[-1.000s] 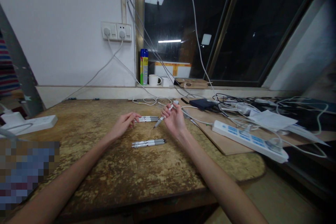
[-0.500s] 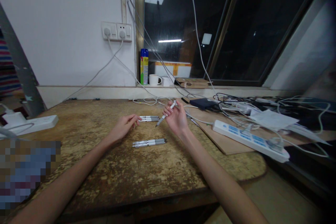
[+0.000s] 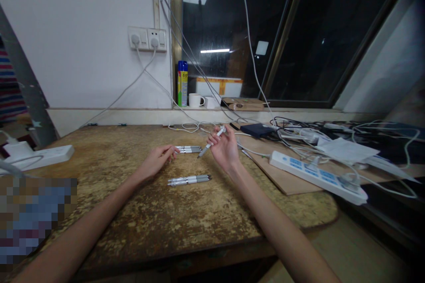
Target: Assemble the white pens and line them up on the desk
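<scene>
In my right hand (image 3: 226, 148) is a white and grey pen (image 3: 212, 142), tilted with its grey tip pointing down and left, above the tabletop. The fingers curl round its upper part. My left hand (image 3: 163, 156) rests on the table, fingertips closed at the left ends of a few similar pens (image 3: 190, 150) lying side by side; those ends are partly hidden. Nearer to me, another small group of white and grey pens (image 3: 190, 180) lies together on the worn wooden table (image 3: 159, 225), with neither hand touching it.
A white power strip (image 3: 315, 177) lies on a brown board (image 3: 279, 181) at the right, among tangled cables and papers (image 3: 347, 149). Another power strip (image 3: 56, 157) sits at the left edge. A mug (image 3: 195, 100) and a spray can (image 3: 182, 84) stand on the windowsill.
My right hand has shifted very slightly to the right with the pen. The left hand and the pens on the table look the same.
</scene>
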A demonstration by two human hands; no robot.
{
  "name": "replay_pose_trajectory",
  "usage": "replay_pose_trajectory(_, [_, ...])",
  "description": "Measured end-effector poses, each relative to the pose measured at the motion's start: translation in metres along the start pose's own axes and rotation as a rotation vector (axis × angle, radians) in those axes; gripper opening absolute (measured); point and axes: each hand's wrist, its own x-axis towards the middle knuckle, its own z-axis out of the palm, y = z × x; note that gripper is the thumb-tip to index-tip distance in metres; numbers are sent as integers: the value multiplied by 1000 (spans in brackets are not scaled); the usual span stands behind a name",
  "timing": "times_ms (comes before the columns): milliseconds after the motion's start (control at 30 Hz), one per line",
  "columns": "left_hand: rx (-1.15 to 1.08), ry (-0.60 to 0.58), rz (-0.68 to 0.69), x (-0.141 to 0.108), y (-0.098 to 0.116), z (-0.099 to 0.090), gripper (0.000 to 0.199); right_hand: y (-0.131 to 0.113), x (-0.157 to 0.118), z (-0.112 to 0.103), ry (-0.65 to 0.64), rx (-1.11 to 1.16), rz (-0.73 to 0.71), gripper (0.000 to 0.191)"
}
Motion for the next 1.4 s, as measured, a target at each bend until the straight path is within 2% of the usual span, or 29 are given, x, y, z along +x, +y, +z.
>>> replay_pose_trajectory(567, [-8,-19,4,-1,4,0,48,-1,2,-1,29,-23,-21,24])
replay_pose_trajectory(800, [9,-27,6,-3,9,0,46,-1,3,-1,13,52,-8,23])
replay_pose_trajectory(1100, [30,-58,22,-1,0,-1,47,-1,1,-2,-12,38,-8,24])
replay_pose_trajectory(1300, [39,-65,25,-1,0,0,45,-3,0,1,22,25,-16,30])
replay_pose_trajectory(1400, [29,-50,43,0,-1,2,45,-1,0,3,18,13,-25,23])
